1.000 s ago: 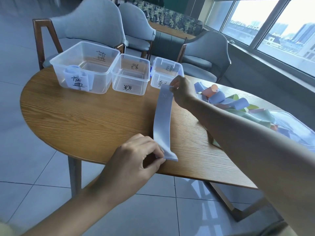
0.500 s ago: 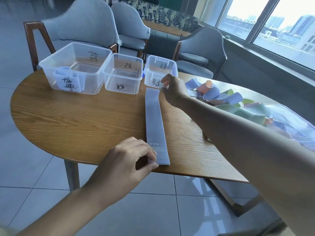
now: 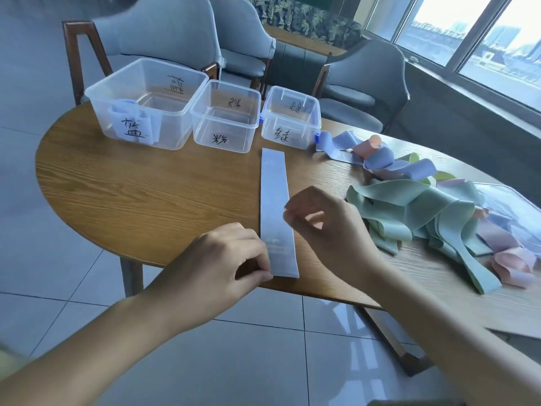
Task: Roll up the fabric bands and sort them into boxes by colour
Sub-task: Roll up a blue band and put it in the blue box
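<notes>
At the centre of the frame we have a long pale blue fabric band (image 3: 275, 212) lying flat and straight on the round wooden table (image 3: 146, 186), its far end near the boxes and its near end at the table's front edge. Our left hand (image 3: 222, 268), lower centre, pinches the near left corner of this band between thumb and curled fingers. Our right hand (image 3: 325, 227), just right of centre, hovers over the band's right edge with thumb and forefinger drawn close together and the other fingers loosely curled; it holds nothing, and we cannot tell whether the fingertips touch the fabric. In the upper left stands a large clear plastic box (image 3: 152, 104) with handwritten labels, and a rolled pale blue band (image 3: 128, 112) sits inside it at its left. Just beside it stands a medium clear plastic box (image 3: 227, 115), and next to that a small clear plastic box with blue clips (image 3: 289, 118), both labelled by hand. On the right side of the frame lies a loose heap of green, blue and pink fabric bands (image 3: 424, 212), spilling over a clear plastic lid (image 3: 515, 206). Grey upholstered chairs (image 3: 175, 33) stand behind the table.
</notes>
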The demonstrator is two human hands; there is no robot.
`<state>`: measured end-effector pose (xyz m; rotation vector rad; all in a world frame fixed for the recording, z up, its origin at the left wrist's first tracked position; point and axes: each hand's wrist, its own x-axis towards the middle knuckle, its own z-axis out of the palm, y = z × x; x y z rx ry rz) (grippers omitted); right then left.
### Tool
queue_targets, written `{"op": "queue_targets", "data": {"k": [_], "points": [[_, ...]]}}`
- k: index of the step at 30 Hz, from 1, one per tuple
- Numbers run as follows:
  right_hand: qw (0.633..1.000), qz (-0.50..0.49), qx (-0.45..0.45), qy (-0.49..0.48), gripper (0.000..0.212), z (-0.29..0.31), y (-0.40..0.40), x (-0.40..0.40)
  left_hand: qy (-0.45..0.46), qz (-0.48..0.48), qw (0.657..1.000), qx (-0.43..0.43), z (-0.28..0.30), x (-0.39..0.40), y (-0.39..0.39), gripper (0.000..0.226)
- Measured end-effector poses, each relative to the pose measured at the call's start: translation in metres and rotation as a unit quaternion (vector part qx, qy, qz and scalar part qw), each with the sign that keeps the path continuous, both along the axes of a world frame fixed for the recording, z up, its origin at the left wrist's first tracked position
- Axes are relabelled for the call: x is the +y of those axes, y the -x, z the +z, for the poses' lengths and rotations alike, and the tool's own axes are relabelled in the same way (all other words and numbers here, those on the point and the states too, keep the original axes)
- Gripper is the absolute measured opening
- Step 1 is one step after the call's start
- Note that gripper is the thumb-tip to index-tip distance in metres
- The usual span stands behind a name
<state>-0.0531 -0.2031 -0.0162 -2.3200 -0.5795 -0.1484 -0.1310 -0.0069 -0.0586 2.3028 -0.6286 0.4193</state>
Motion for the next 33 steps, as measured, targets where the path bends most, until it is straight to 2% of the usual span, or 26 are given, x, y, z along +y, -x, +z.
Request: {"op": "queue_targets", "data": {"k": [3, 7, 12, 19, 28, 33], "points": [[0.999, 0.030, 0.027, 0.036, 0.004, -0.005, 0.026, -0.009, -0.006, 0.001, 1.000, 0.004, 0.002, -0.001, 0.000, 0.012], [0.996, 0.048, 0.010, 0.069, 0.005, -0.014, 0.046, -0.021, -0.031, 0.000, 0.999, 0.009, 0.005, -0.002, 0.000, 0.015], [0.994, 0.066, -0.039, 0.079, 0.008, -0.023, 0.049, -0.026, -0.054, 0.007, 0.998, 0.017, 0.009, -0.003, -0.001, 0.014], [0.993, 0.082, -0.061, 0.062, 0.008, -0.032, 0.051, -0.030, -0.071, 0.013, 0.997, 0.036, 0.009, -0.003, -0.004, 0.011], [0.992, 0.061, -0.062, 0.088, 0.014, -0.037, 0.051, -0.025, -0.068, 0.045, 0.994, 0.078, 0.007, -0.008, -0.009, 0.016], [0.997, 0.034, -0.034, 0.067, 0.009, -0.034, 0.050, -0.019, -0.069, 0.079, 0.992, 0.067, 0.007, -0.012, -0.011, 0.013]]}}
